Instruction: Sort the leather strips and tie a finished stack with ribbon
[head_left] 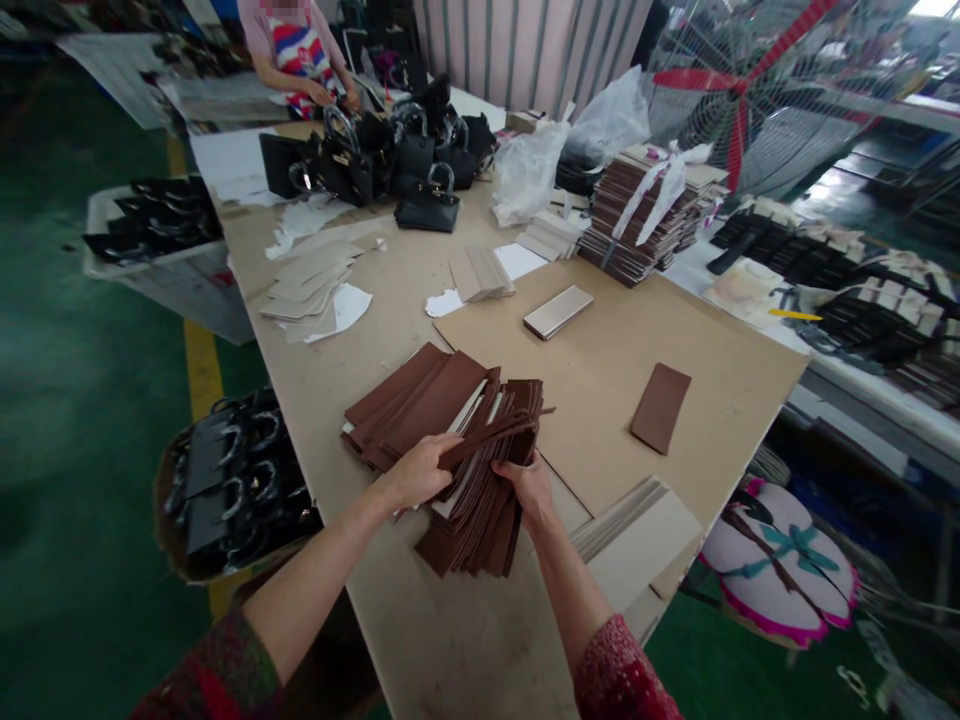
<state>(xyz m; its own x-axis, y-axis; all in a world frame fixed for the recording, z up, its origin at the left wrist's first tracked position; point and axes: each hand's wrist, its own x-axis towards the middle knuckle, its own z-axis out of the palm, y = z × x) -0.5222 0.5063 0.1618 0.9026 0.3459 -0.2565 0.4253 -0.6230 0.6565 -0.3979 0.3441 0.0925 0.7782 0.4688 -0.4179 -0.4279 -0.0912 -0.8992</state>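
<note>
- The table [450,650] runs long, its left edge dropping beside boxed black handbags [247,475].
- Tan board [592,400] stretches off rightward, with room around one lone brown piece [661,408].
- A co-worker's apron [298,52] has a print too blurred to read.
- The brown bundle [480,525] lies fanned beside a flatter brown pile [420,405].
- The right hand [529,488] clamps its right side.
- The left hand [426,472] pinches brown strips across it.

At seven o'clock, a dark fabric sleeve [217,672] mottled with red and green; at five o'clock, a red fabric sleeve [619,672] flecked with white. Below both cuffs, bare forearms [322,570].
</note>
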